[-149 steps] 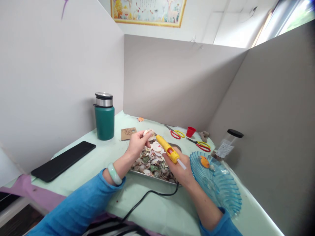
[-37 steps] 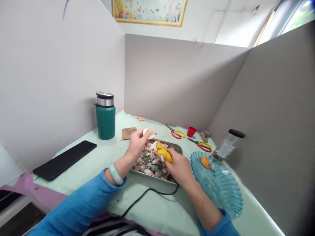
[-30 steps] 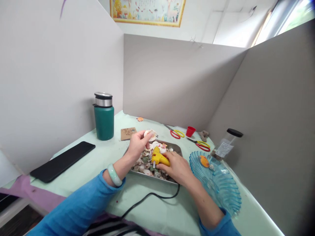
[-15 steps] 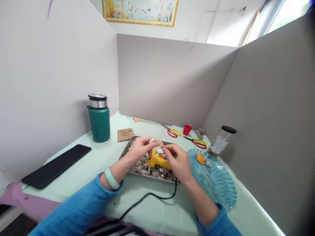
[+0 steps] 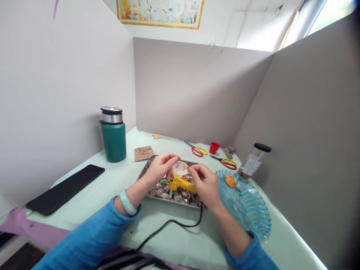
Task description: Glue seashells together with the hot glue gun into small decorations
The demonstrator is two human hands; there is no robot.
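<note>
A pale scallop shell [image 5: 180, 168] with orange-brown streaks lies face up between my two hands, over the far part of a metal tray [image 5: 180, 203]. My left hand [image 5: 162, 167], wearing a jade bangle [image 5: 127, 202] on the wrist, has thumb and fingers pinched just above the shell's upper left edge. My right hand [image 5: 205, 183] pinches close to the shell's right edge; whether it touches the shell I cannot tell. Anything between either set of fingertips is too small to make out. Below the shell, a yellow glue gun [image 5: 182, 185] rests on small seashells [image 5: 161, 193] filling the tray.
A black cable [image 5: 174, 224] runs from the tray towards me. To the right are a blue glass plate [image 5: 253, 204] and a lidded jar [image 5: 253, 161]. Scissors [image 5: 197, 150], pliers-like snips [image 5: 225, 162] and a red cup [image 5: 214, 148] stand behind. A green flask [image 5: 113, 140] and black phone-like slab [image 5: 67, 187] are left.
The shell was up between both hands' fingertips; now it sits lower and flatter, its face visible. My left fingers have come off its face, and the hands are slightly farther apart.
</note>
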